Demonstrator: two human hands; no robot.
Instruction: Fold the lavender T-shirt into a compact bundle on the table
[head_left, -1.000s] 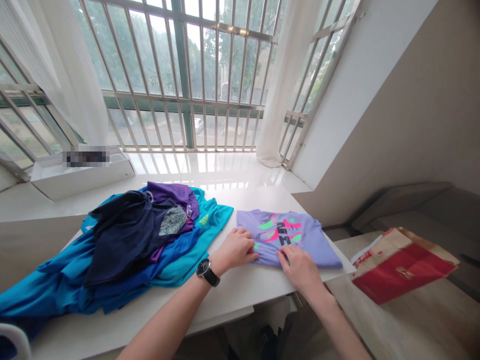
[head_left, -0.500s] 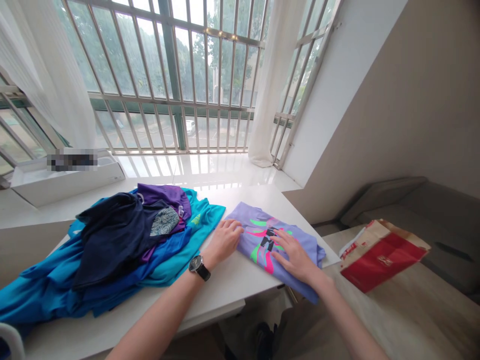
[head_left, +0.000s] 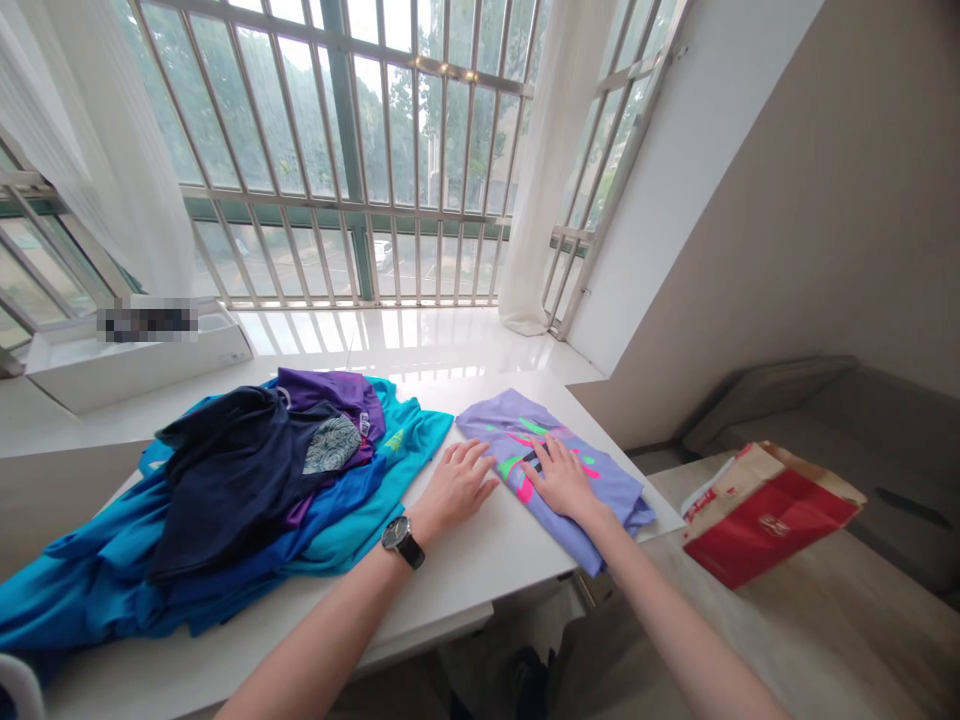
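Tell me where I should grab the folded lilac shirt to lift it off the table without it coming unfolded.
Probably by its near end: the lilac shirt lies folded flat, slanted, with that end hanging past the white table's edge. Slide the right hand under the overhang from the near right side, and keep the left hand, now flat on the table beside it, pinching the layers at the left edge.

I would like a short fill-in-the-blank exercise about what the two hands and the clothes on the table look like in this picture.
1. The right hand lies flat on a folded shirt whose colour is ____.
2. The left hand has a ____ on its wrist.
3. The pile of clothes lies to the ____ of the folded shirt.
4. Beyond the edge of the table, on the right, lies a paper bag that is brown and ____.

Missing words: lavender (light purple); watch; left; red
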